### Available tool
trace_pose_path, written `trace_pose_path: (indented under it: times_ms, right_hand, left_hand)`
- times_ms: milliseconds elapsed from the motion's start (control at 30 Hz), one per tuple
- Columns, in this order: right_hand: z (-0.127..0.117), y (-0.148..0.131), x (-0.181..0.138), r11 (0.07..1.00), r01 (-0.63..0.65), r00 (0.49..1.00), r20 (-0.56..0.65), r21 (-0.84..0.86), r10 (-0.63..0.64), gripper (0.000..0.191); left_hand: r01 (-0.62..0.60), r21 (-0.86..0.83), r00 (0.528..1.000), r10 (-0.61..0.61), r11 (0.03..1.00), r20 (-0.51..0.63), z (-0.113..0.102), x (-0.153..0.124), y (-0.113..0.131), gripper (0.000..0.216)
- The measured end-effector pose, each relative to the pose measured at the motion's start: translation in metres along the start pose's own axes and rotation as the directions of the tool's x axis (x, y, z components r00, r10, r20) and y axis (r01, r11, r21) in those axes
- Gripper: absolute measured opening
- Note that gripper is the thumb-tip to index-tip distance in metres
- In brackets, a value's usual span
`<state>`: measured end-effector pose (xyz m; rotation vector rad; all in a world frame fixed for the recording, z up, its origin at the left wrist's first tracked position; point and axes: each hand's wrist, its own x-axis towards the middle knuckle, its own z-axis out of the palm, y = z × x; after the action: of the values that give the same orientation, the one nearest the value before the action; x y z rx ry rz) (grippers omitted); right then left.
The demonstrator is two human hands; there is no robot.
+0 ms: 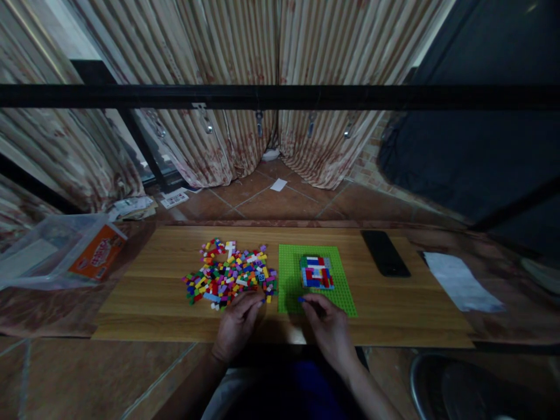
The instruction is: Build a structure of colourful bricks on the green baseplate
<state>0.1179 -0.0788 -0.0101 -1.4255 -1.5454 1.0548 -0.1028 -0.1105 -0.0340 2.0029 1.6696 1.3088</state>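
Note:
A pile of small coloured bricks (230,273) lies on a wooden board (166,291). To its right sits a green baseplate (293,280) bearing a patch of red, blue and white bricks (317,272). My left hand (238,326) rests at the pile's near edge, fingers curled, fingertips touching the bricks. My right hand (328,326) is at the baseplate's near edge and pinches a small blue brick (301,300) between its fingertips.
A black phone (385,252) lies on the board's far right. White paper (461,281) lies further right. A clear plastic box (48,248) with an orange packet (97,252) stands at the left. A black bar (280,97) crosses overhead, before curtains.

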Motion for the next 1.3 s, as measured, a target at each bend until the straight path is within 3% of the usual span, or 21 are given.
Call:
trace_pose_path:
  times_ms: [133,267,533,800,1067,1300]
  right_hand:
    - [0.009,-0.003,-0.006,0.999,0.017,0.998,0.065,-0.037,-0.014,0.021]
    - [0.026,-0.006,-0.009,0.986,0.111,0.988,0.121,-0.121,-0.097,0.02]
    - [0.047,-0.009,0.002,0.881,0.311,0.948,0.174,-0.355,-0.265,0.023]
    - [0.056,-0.009,0.01,0.819,0.363,0.93,0.234,-0.445,-0.285,0.025]
    - [0.059,-0.018,0.035,0.804,0.372,0.928,0.195,-0.465,-0.316,0.028]
    - [0.069,-0.029,0.068,0.74,0.407,0.908,0.327,-0.535,-0.263,0.031]
  left_hand:
    - [-0.012,0.004,1.0,0.011,1.0,0.005,0.0,0.0,0.002,0.017]
    - [-0.031,0.007,0.999,0.031,1.0,0.016,0.001,0.001,0.003,0.016]
    - [-0.076,0.096,0.997,0.076,0.992,0.006,0.007,-0.004,0.0,0.019]
    - [-0.059,0.209,0.996,0.071,0.976,-0.047,0.011,-0.007,-0.002,0.03]
    - [-0.047,0.162,0.996,0.057,0.986,-0.063,0.008,-0.006,0.004,0.026]
    - [-0.033,0.135,0.998,0.039,0.99,-0.048,0.005,-0.006,0.007,0.023]
